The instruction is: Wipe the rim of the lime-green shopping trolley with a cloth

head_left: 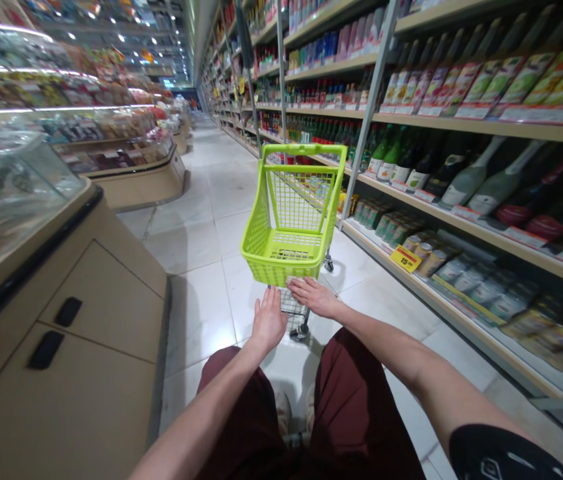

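Observation:
A lime-green plastic shopping cart (288,267) with a lattice basket stands on the tiled floor just ahead of my knees. My left hand (270,319) is open, its fingers stretched toward the lower near edge of the basket. Whether its fingertips touch the plastic I cannot tell. Flat and with fingers extended, my right hand (315,296) lies at the same edge, a little to the right. A small pale patch shows by its fingertips, too unclear to name. Part of the cart's metal frame and a caster (300,333) show below my hands.
Shelves with bottles (481,177) and cans (471,280) line the right side, with a yellow price tag (405,259) at a low shelf edge. A beige counter (101,320) with a glass case stands at left. Between them, the tiled aisle (201,173) runs ahead.

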Motion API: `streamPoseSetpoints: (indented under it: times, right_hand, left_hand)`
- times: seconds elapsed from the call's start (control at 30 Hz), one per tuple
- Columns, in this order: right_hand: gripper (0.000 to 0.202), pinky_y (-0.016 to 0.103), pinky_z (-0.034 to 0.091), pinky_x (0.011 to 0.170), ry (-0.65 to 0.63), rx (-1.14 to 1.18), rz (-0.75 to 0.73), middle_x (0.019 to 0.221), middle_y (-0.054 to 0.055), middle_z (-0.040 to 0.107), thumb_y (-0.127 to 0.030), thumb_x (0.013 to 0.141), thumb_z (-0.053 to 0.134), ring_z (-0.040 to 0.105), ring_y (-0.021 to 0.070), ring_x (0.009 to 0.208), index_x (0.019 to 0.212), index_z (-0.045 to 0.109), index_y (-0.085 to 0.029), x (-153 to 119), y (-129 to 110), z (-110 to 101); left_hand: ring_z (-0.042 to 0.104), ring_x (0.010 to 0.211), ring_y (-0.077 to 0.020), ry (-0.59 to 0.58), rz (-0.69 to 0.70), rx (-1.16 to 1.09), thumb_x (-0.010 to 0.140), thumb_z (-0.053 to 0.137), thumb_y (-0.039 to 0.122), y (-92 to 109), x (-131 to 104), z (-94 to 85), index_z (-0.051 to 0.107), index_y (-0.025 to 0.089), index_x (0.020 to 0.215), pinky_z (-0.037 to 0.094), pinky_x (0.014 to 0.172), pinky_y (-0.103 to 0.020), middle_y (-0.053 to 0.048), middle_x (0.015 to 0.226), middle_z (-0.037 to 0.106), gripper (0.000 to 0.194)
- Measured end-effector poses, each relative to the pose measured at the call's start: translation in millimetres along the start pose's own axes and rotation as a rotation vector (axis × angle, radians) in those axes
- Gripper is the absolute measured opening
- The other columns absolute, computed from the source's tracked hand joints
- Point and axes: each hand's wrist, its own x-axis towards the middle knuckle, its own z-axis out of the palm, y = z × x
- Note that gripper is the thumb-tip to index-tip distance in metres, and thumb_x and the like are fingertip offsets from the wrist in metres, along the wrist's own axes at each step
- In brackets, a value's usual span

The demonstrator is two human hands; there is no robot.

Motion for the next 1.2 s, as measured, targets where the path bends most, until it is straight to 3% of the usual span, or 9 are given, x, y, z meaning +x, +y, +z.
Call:
streamPoseSetpoints:
  times: [0.1,0.27,0.33,0.57,0.77,0.87,1.07,1.2]
  right_hand:
    - [0.030,0.044,0.030,0.102,-0.009,0.002,0.000,0.127,0.007,0.046,-0.011,0.086,0.041,0.026,0.0179,0.127,0.114,0.052,-0.016,6.7,-11.7,3.2]
    - [0.035,0.045,0.024,0.105,0.067,0.010,0.041,0.132,0.004,0.040,-0.013,0.090,0.034,0.017,0.0170,0.130,0.123,0.044,-0.019,38.0,-13.1,-28.7]
    - [0.035,0.045,0.024,0.105,0.056,0.001,0.063,0.132,0.004,0.040,-0.013,0.090,0.032,0.018,0.0171,0.130,0.122,0.044,-0.019,44.7,-9.7,-31.9]
    - [0.029,0.046,0.032,0.100,-0.055,-0.012,0.076,0.125,0.010,0.048,-0.012,0.088,0.037,0.029,0.0195,0.126,0.113,0.052,-0.014,31.2,-18.3,11.6]
    - [0.034,0.045,0.026,0.104,0.078,-0.046,0.071,0.134,0.007,0.037,-0.015,0.090,0.033,0.016,0.0190,0.130,0.122,0.045,-0.015,70.6,-26.5,-4.8]
    - [0.033,0.045,0.026,0.104,0.058,-0.103,0.073,0.134,0.009,0.037,-0.014,0.090,0.032,0.019,0.0198,0.130,0.121,0.045,-0.013,89.6,-22.6,-4.2]
    - [0.029,0.042,0.033,0.100,-0.047,-0.186,0.048,0.126,0.011,0.047,-0.013,0.089,0.035,0.033,0.0222,0.124,0.113,0.052,-0.009,78.9,-27.6,27.9]
    - [0.030,0.043,0.032,0.100,-0.005,-0.188,0.026,0.128,0.010,0.045,-0.014,0.088,0.036,0.030,0.0230,0.125,0.115,0.050,-0.010,89.6,-33.8,22.4]
  left_hand:
    - [0.017,0.131,-0.0274,0.004,-0.022,0.019,0.073,0.043,0.017,-8.2,-0.1,-0.4,0.030,0.011,0.129,0.013,0.104,-0.049,-0.017,0.140,0.023,0.058]
    - [0.018,0.130,-0.0283,0.060,-0.044,0.088,0.073,0.042,0.017,-19.8,6.9,-6.2,0.030,0.010,0.129,0.015,0.104,-0.050,-0.017,0.140,0.024,0.057]
    - [0.018,0.130,-0.0280,0.074,-0.036,0.117,0.074,0.042,0.017,-20.2,9.7,-7.4,0.030,0.009,0.129,0.015,0.104,-0.050,-0.017,0.140,0.025,0.058]
    - [0.016,0.131,-0.0275,0.069,0.026,0.212,0.073,0.041,0.017,-29.5,7.3,-10.2,0.029,0.008,0.131,0.014,0.104,-0.050,-0.016,0.141,0.022,0.059]
    - [0.016,0.131,-0.0276,0.061,-0.041,0.346,0.073,0.041,0.018,-41.4,10.5,-22.6,0.030,0.008,0.130,0.018,0.103,-0.050,-0.014,0.142,0.020,0.059]
    - [0.016,0.131,-0.0255,0.052,-0.047,0.417,0.074,0.041,0.021,-38.2,12.9,-26.3,0.031,0.008,0.130,0.020,0.104,-0.049,-0.013,0.142,0.020,0.058]
    - [0.016,0.132,-0.0236,0.031,-0.068,0.448,0.075,0.040,0.021,-47.7,4.6,-25.8,0.025,0.008,0.133,0.020,0.105,-0.048,-0.010,0.143,0.018,0.061]
    - [0.015,0.132,-0.0242,0.046,-0.103,0.455,0.076,0.039,0.023,-66.0,1.7,-29.1,0.026,0.007,0.133,0.020,0.104,-0.048,-0.011,0.143,0.018,0.060]
